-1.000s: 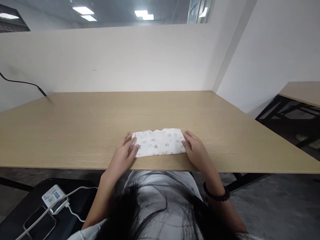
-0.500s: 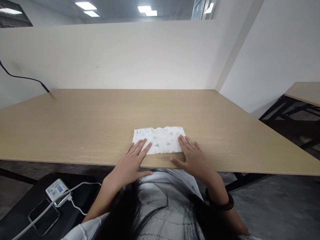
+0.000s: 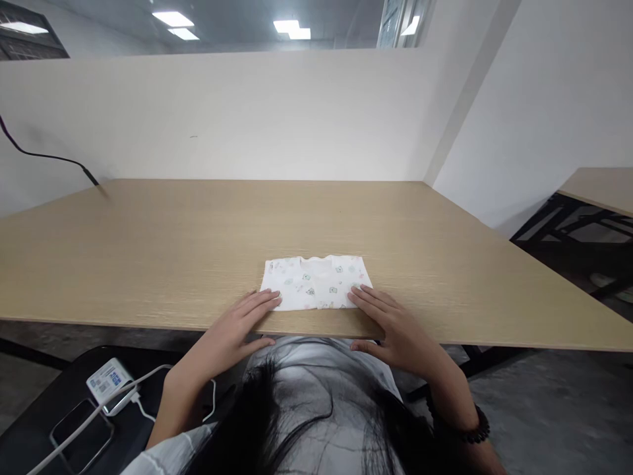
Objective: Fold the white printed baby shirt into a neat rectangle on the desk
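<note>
A small white folded garment point(image 3: 316, 280) with a print of little animals lies flat near the front edge of the wooden table point(image 3: 198, 237). Its neckline faces away from me. My left hand point(image 3: 237, 330) rests with its fingertips on the garment's lower left corner, the fingers straight and the thumb apart. On the lower right corner lie the fingertips of my right hand point(image 3: 395, 326), also stretched out with the thumb spread toward me. Neither hand grips the cloth. The corners under the fingers are hidden.
On a black chair point(image 3: 39, 409) to the left are a white power bank point(image 3: 111, 382) with cables and a phone point(image 3: 82, 435). A black cable point(image 3: 54, 156) hangs at the back left. A white partition point(image 3: 267, 119) borders the table's far side. Another table point(image 3: 601, 185) stands at right.
Both hands have slid back toward me and moved outward, so less of the garment is covered. The garment still lies flat in about the same place.
</note>
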